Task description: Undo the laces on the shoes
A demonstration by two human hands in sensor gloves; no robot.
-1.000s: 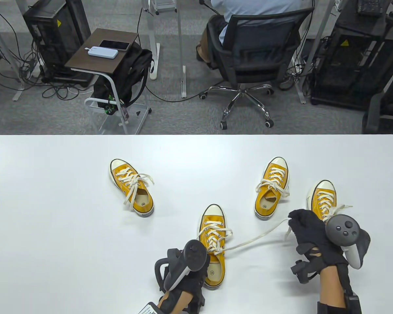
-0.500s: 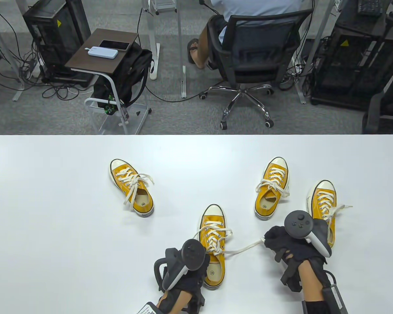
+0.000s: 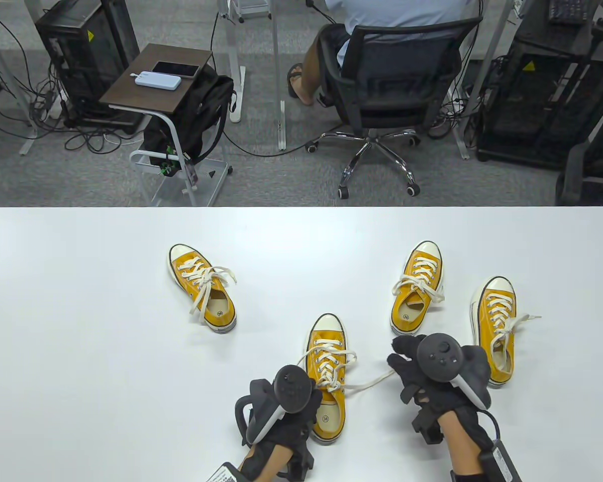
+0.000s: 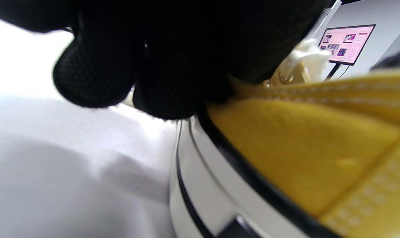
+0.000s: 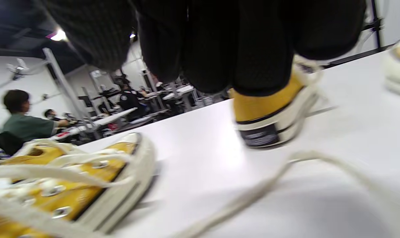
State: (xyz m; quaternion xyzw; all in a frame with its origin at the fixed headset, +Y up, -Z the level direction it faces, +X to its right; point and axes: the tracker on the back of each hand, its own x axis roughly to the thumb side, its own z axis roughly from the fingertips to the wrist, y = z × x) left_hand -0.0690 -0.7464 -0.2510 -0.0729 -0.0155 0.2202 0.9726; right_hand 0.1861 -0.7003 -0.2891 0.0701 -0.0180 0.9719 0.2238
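Four yellow canvas sneakers with cream laces lie on the white table (image 3: 80, 326). My left hand (image 3: 286, 406) grips the left side of the near shoe (image 3: 327, 351). In the left wrist view its gloved fingers (image 4: 173, 66) press on the shoe's upper edge (image 4: 302, 148). One lace (image 3: 372, 382) runs slack from this shoe to the right, ending by my right hand (image 3: 407, 366). That hand hovers with its fingers (image 5: 239, 43) spread above the lace (image 5: 252, 195), which lies on the table.
The other sneakers sit at the back left (image 3: 203, 288), the middle right (image 3: 416, 291) and the far right (image 3: 496, 326), close behind my right hand. Beyond the table's far edge are an office chair (image 3: 392, 90) and a side cart (image 3: 156, 85).
My right hand has swung left and back toward the near shoe. The lace it had pulled out taut to the right now lies slack. My left hand stays on the shoe.
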